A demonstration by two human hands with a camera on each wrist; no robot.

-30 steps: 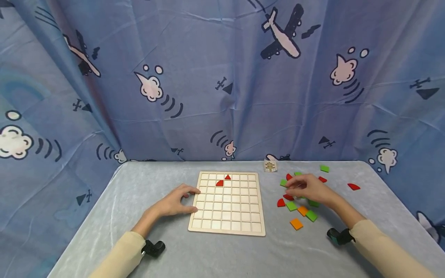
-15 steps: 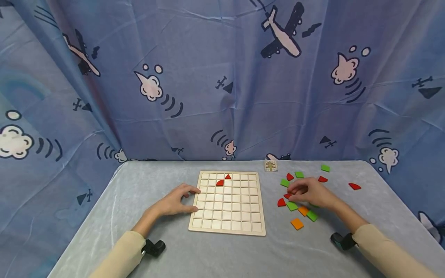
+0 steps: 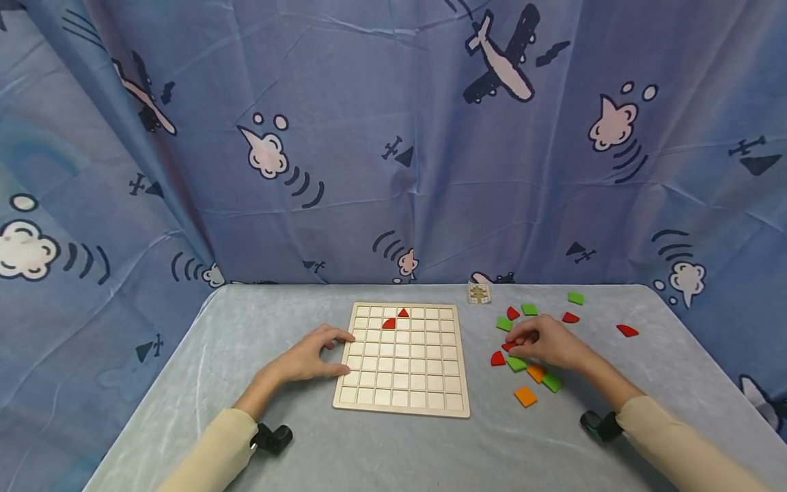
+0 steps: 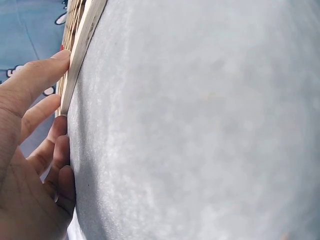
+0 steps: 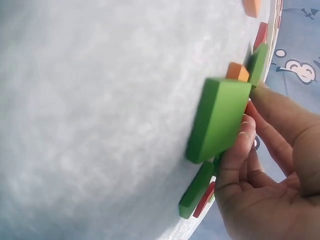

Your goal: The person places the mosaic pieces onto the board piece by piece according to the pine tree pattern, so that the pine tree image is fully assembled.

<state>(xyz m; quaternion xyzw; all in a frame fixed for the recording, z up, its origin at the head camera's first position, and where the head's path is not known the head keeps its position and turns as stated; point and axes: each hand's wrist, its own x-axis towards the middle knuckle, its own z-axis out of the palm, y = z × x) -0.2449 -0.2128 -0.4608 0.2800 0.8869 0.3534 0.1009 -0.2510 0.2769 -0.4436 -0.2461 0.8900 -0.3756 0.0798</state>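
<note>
A pale wooden grid board lies on the grey cloth, with a red triangle and a red quarter-circle tile in its upper cells. My left hand steadies the board's left edge, thumb and fingertips against the rim, fingers spread loosely. Over the pile of loose tiles, my right hand pinches another red quarter-circle tile between thumb and fingers, low over the cloth. Seen from the right wrist, a green square tile stands in front of the fingers, and only a sliver of red shows.
Around the right hand lie green squares, orange squares and red pieces. A red piece lies farther right. A small pattern card sits at the back edge by a blue printed curtain.
My right hand has lowered slightly and closed its thumb and fingers around the red quarter-circle tile. My left hand and the board stay put.
</note>
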